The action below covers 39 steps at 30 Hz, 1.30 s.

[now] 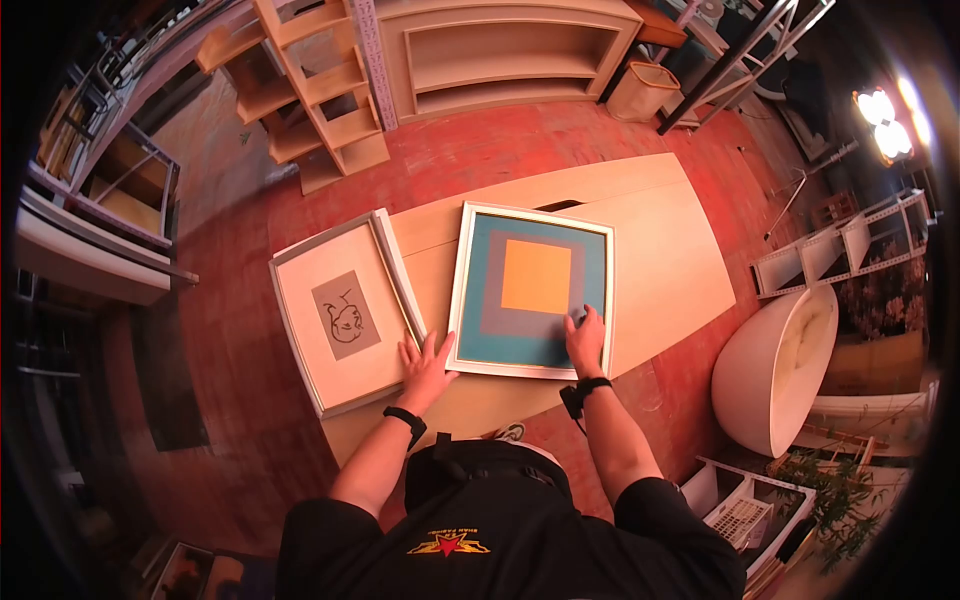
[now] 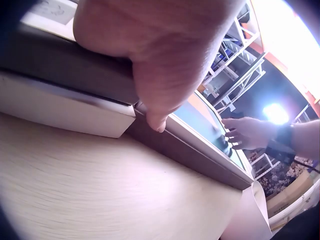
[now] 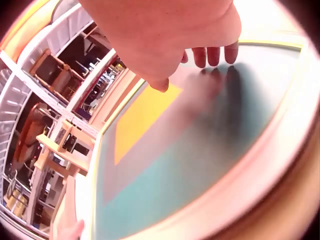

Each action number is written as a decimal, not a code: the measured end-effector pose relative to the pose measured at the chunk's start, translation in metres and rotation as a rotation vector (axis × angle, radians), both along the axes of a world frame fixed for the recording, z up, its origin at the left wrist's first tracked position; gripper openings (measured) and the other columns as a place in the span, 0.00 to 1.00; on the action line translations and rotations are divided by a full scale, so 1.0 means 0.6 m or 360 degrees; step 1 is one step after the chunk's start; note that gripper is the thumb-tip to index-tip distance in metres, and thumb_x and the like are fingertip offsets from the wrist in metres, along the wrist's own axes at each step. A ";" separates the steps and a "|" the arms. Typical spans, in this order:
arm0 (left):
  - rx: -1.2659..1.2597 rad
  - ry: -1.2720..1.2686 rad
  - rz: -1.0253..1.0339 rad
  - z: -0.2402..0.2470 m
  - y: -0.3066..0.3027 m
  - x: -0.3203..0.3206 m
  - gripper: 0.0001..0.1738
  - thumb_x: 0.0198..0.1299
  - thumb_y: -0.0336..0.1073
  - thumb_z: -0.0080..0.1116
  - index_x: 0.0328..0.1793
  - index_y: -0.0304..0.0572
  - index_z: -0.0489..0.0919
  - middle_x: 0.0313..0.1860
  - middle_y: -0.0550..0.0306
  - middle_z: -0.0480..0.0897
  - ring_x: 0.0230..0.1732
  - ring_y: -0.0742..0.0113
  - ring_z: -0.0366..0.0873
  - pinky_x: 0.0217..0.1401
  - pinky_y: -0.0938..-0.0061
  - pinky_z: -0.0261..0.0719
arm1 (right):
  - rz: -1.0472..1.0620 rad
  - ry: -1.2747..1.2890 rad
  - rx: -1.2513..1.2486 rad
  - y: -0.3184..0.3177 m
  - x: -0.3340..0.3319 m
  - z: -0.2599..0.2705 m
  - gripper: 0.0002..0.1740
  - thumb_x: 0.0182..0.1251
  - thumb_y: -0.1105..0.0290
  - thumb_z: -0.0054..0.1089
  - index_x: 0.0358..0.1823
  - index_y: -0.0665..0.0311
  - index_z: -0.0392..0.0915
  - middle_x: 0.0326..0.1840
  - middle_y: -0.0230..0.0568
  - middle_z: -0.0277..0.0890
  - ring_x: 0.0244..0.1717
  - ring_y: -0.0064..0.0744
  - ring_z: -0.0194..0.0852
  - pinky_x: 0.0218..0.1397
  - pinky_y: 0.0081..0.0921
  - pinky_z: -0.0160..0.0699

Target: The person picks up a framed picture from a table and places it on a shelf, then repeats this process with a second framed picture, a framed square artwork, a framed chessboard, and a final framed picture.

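Colour-square pic (image 1: 535, 278) sits on worktop (image 1: 665, 235), approx. square (long axis unclear), top pointing fwd, slightly R. Line-drawing frame (image 1: 347, 313), alongside, leans L. L grip (image 1: 428, 371) spread at pic's near corner, R grip (image 1: 586, 343) loosely bent, hiding lower R area; both hold nothing; R contact unclear.

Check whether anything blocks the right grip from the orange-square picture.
Nothing visible does: the right grip is over the orange-square picture at its lower right in the head view, with no object between.
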State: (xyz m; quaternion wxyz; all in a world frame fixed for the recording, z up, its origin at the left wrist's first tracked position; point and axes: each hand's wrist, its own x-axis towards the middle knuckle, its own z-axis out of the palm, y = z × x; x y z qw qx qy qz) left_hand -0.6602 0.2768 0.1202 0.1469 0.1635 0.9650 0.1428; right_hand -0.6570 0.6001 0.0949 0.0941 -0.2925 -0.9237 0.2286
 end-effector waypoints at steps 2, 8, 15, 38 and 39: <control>0.0009 0.0013 0.0009 0.000 -0.002 0.000 0.45 0.49 0.48 0.68 0.75 0.67 0.58 0.70 0.49 0.60 0.72 0.27 0.47 0.73 0.36 0.40 | -0.0110 -0.0064 -0.0087 -0.012 -0.045 0.000 0.33 0.54 0.56 0.67 0.58 0.68 0.69 0.49 0.60 0.71 0.53 0.54 0.69 0.56 0.43 0.69; 0.0021 0.0055 -0.0011 -0.002 -0.001 0.000 0.45 0.49 0.49 0.68 0.74 0.67 0.59 0.70 0.50 0.61 0.71 0.27 0.49 0.72 0.35 0.41 | 0.0045 -0.0426 -0.0525 -0.042 -0.119 0.025 0.33 0.53 0.58 0.67 0.58 0.66 0.69 0.52 0.57 0.72 0.56 0.53 0.69 0.59 0.38 0.69; 0.0056 0.0059 -0.0024 -0.001 -0.002 0.005 0.44 0.50 0.49 0.67 0.74 0.65 0.59 0.69 0.50 0.62 0.71 0.27 0.49 0.72 0.34 0.42 | -0.0159 -0.0513 0.0164 -0.038 -0.073 0.056 0.34 0.52 0.60 0.66 0.61 0.60 0.67 0.66 0.55 0.62 0.64 0.54 0.62 0.59 0.47 0.69; -0.0126 -0.0862 0.0867 0.036 0.096 -0.037 0.46 0.50 0.54 0.56 0.73 0.36 0.58 0.68 0.40 0.67 0.74 0.22 0.33 0.72 0.32 0.27 | 0.0336 -0.0654 -0.0296 0.170 0.067 -0.001 0.24 0.63 0.53 0.56 0.36 0.73 0.72 0.36 0.66 0.77 0.43 0.64 0.75 0.46 0.49 0.72; -0.0142 -0.0849 0.0870 0.034 0.099 -0.038 0.46 0.50 0.54 0.56 0.73 0.36 0.58 0.68 0.40 0.67 0.74 0.22 0.33 0.72 0.32 0.27 | 0.0338 -0.0644 -0.0314 0.173 0.067 -0.005 0.24 0.63 0.53 0.56 0.36 0.73 0.72 0.36 0.66 0.77 0.43 0.64 0.75 0.46 0.49 0.72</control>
